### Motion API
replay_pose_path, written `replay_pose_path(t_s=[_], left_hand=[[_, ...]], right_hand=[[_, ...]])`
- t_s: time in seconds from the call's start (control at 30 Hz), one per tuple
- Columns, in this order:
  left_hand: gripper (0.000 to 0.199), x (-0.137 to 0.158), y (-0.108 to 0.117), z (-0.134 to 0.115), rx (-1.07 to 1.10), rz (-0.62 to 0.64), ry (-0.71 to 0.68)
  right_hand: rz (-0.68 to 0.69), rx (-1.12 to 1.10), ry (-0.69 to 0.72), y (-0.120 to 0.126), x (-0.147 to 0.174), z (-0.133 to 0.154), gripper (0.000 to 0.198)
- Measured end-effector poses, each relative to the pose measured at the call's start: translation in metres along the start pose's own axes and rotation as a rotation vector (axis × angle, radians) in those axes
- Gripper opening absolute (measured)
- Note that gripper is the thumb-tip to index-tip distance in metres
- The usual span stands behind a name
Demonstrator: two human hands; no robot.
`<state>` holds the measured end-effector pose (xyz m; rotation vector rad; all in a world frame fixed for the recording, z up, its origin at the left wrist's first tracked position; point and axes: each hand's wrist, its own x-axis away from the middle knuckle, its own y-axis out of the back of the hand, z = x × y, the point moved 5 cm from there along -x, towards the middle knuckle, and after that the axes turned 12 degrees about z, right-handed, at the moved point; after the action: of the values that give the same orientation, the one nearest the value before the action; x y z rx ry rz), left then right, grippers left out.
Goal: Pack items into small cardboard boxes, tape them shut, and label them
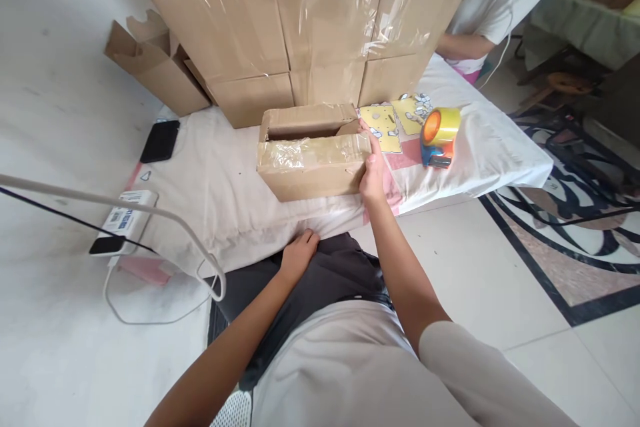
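Note:
A cardboard box (320, 180) stands near the front edge of the cloth-covered table, its top side partly open and clear tape stuck along the front upper edge. My right hand (373, 170) grips the box's right end, thumb on the near side and fingers at the far corner. My left hand (300, 255) lies on my dark trousers by the table edge, fingers laid out, holding nothing. Right of the box sits a tape dispenser (440, 139) with a yellow roll. Two yellow printed cards (383, 128) lie behind my right hand.
Stacked, taped cartons (325, 20) rise at the back, with an open carton (155, 67) to their left. A black phone (160, 141) and a power strip (125, 217) lie at left; a cable (125, 203) crosses there. Another person's arm (465, 47) shows at the back right.

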<state>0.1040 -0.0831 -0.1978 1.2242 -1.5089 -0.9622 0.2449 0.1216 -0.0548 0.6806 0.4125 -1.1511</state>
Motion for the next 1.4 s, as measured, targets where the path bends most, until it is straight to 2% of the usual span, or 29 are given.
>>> replay_pose_path(t_s=[0.13,0.27,0.5,0.67,0.83,1.03,1.13,1.27,1.4], left_hand=[[0.021,0.000,0.002,0.003,-0.098,-0.002,0.001],[0.020,-0.008,0.007,-0.008,-0.175,-0.037,-0.078],[0.014,-0.009,0.006,-0.042,-0.213,-0.149,-0.307],[0.016,-0.005,0.003,-0.073,-0.194,-0.252,-0.557],[0.010,-0.007,0.004,-0.104,-0.131,-0.339,-0.767],[0.009,-0.013,0.003,-0.113,-0.057,-0.376,-0.894],[0.012,-0.020,-0.007,-0.115,0.030,-0.336,-0.898],[0.013,-0.028,-0.018,-0.134,0.126,-0.184,-0.964],[0.015,-0.016,0.002,-0.146,0.274,-0.081,-1.090]], right_hand=[[-0.011,0.008,-0.014,0.000,0.000,0.001,0.078],[-0.026,0.009,-0.059,0.000,0.000,-0.002,0.080],[-0.046,-0.039,-0.027,0.000,0.000,-0.001,0.073],[-0.062,-0.001,-0.096,0.001,0.002,-0.006,0.082],[-0.039,0.015,-0.138,0.001,0.001,-0.009,0.087],[-0.041,-0.003,-0.141,0.000,0.001,-0.012,0.086],[-0.050,-0.008,-0.138,0.000,0.002,-0.016,0.085],[-0.042,-0.036,-0.143,0.001,0.002,-0.014,0.081],[0.045,-0.082,-0.178,0.005,-0.007,-0.003,0.066]])
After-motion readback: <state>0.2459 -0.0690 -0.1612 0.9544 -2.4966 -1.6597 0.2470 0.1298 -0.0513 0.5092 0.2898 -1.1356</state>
